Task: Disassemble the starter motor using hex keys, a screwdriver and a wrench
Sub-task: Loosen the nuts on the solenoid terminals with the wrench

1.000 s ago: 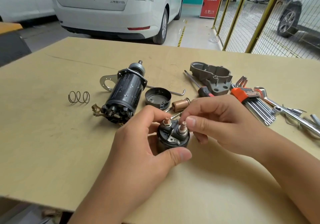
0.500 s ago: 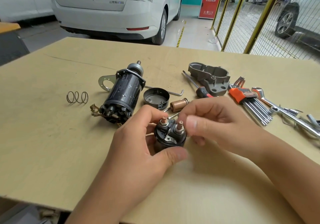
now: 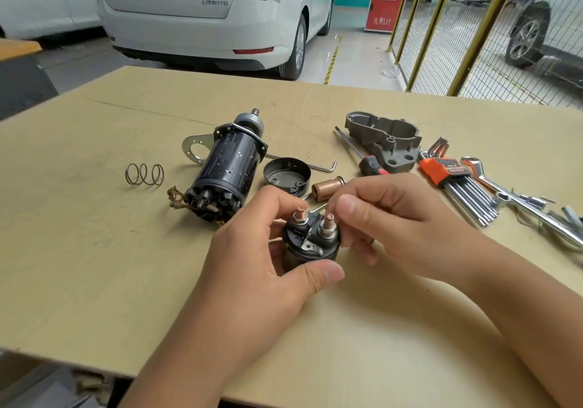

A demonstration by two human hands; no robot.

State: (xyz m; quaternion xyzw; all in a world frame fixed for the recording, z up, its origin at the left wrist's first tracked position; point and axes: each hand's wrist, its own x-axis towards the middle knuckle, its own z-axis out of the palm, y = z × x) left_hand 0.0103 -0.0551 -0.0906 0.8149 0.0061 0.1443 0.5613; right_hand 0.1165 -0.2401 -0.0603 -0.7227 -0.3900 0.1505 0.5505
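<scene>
Workshop bench [image 3: 94, 281]: left hand [image 3: 252, 268] grips the solenoid [image 3: 310, 243]; right hand [image 3: 400, 218] pinches beside its right terminal stud [image 3: 328, 224]. Best steady the body, then loosen nuts squarely.

A white car [image 3: 202, 13] and a yellow mesh fence [image 3: 467, 28] stand beyond the table [image 3: 94, 249].

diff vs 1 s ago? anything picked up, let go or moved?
Hardly anything. The left hand still grips the black solenoid, and the right hand still has its fingertips at the right-hand terminal stud; the solenoid looks slightly turned. Nothing taken up or let go. The motor body, spring, end cap and hex key set lie as before.
</scene>
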